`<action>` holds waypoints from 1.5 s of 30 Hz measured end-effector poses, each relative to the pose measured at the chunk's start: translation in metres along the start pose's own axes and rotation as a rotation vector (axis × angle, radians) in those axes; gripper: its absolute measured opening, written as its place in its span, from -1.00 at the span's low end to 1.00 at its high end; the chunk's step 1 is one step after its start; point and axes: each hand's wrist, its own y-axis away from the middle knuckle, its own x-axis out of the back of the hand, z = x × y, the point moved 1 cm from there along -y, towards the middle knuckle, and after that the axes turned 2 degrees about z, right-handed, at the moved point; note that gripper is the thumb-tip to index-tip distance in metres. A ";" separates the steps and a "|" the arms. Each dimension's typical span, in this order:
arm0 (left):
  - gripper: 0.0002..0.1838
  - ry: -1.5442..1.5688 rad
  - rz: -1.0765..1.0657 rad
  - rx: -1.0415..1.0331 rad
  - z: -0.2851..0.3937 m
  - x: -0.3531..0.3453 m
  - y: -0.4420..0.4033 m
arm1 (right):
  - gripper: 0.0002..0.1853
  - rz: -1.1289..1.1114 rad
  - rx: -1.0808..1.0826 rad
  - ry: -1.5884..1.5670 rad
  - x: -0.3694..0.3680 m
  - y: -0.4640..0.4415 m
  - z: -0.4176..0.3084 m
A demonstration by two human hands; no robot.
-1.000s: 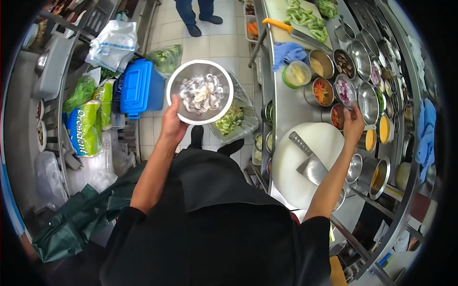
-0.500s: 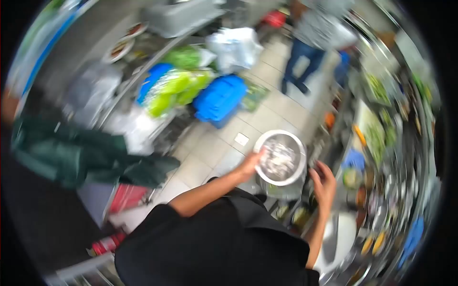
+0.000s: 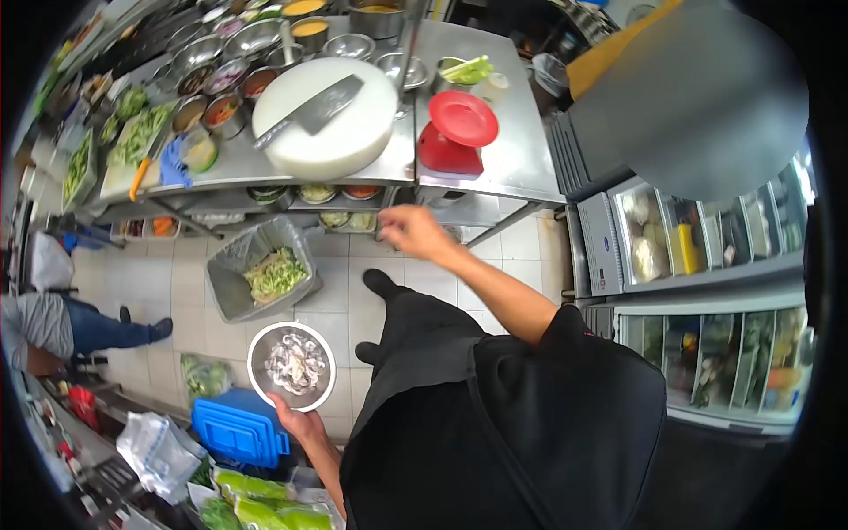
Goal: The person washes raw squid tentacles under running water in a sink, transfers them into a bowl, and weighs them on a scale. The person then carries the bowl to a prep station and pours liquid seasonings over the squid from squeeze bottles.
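Observation:
My left hand (image 3: 299, 419) grips the rim of a round metal bowl (image 3: 264, 364), which holds pale, ring-like pieces of squid (image 3: 295, 362). Over the floor, near the edge of the steel counter, my right hand (image 3: 415, 231) is raised with its fingers curled together; whatever may be between them cannot be made out. A cleaver (image 3: 325, 106) lies on the thick round white board (image 3: 367, 132) beyond it. To the right of the board, a red scale (image 3: 449, 152) with a round red pan (image 3: 464, 117) stands on the counter.
A lined bin (image 3: 231, 287) with vegetable scraps stands below the counter. By the bowl is a blue lidded box (image 3: 237, 430). Glass-fronted refrigerators (image 3: 609, 243) stand at the right. Another person (image 3: 97, 328) is at the far left. Small metal bowls (image 3: 256, 37) crowd the counter.
The view has swung round to the right, bringing the scale and refrigerators into sight. My right hand has left the small bowls on the counter. The squid bowl is still in my left hand.

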 end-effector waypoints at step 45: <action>-0.37 -0.208 -0.488 0.120 -0.167 -0.498 -0.019 | -0.29 -0.121 0.443 0.173 0.330 -0.162 0.132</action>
